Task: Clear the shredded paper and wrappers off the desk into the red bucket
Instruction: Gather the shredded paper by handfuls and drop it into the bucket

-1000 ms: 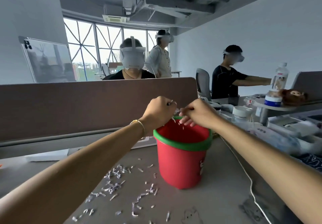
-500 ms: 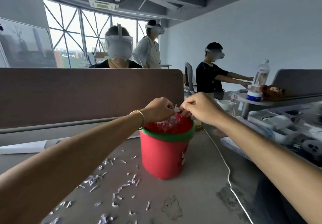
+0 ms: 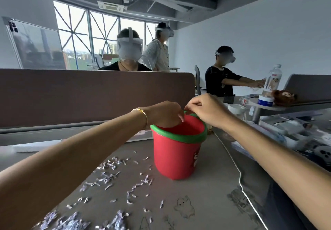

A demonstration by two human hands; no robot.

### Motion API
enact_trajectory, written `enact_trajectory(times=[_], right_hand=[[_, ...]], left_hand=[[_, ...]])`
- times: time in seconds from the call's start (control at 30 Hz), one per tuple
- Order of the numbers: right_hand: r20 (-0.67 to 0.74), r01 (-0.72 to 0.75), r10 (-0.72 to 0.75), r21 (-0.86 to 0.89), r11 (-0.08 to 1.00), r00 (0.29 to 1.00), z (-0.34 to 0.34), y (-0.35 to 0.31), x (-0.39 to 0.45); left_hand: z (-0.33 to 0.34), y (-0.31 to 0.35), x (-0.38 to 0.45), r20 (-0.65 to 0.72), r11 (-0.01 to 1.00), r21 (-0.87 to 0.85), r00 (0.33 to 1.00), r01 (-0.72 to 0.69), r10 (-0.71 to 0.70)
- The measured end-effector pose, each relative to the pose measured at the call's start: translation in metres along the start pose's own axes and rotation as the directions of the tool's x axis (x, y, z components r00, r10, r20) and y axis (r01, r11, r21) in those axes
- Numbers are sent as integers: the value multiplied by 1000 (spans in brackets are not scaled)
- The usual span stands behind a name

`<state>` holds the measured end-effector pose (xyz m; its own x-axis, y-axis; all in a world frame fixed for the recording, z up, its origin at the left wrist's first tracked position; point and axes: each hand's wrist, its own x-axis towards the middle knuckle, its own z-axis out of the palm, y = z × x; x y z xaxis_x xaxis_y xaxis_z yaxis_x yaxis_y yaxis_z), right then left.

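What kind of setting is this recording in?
Most likely a shared open-plan office: a grey desk backed by a brown divider panel, a whiteboard by the large windows, exposed ceiling ducts, and other people wearing headsets at neighbouring desks.

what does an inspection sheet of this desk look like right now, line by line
surface: grey desk, doodles near the front edge
job's things: red bucket upright, green rim; shredded paper scattered to its left, thicker pile at the front; wrappers: nothing seen
clutter: water bottle, plush toy, white jar and blurred items at right
grippers: left hand and right hand over the bucket's mouth, fingers curled; contents not visible
cables: white cable running right of the bucket
surroundings: brown partition, three people in headsets, windows
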<state>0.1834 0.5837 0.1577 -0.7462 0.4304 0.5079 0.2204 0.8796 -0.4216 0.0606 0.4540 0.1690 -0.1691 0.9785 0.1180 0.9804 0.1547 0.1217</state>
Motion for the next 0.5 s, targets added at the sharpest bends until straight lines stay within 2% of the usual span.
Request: enact_trajectory(times=[0.1, 0.33, 0.43, 0.5], right_hand=[[-17, 7, -5, 87, 996, 1000, 4, -15, -6], [-188, 135, -92, 230, 964, 978, 28, -83, -45], [-215, 164, -110, 252, 954, 970, 62, -102, -80], [-137, 161, -132, 221, 962, 982, 98, -104, -105]], left_hand=[[-6, -5, -30, -128, 996, -88, 991, 17, -28], [3, -23, -125, -323, 980, -185, 937, 76, -134], [41, -40, -157, -298, 967, -197, 930, 160, -215], [72, -54, -175, -235, 964, -170, 941, 207, -243]])
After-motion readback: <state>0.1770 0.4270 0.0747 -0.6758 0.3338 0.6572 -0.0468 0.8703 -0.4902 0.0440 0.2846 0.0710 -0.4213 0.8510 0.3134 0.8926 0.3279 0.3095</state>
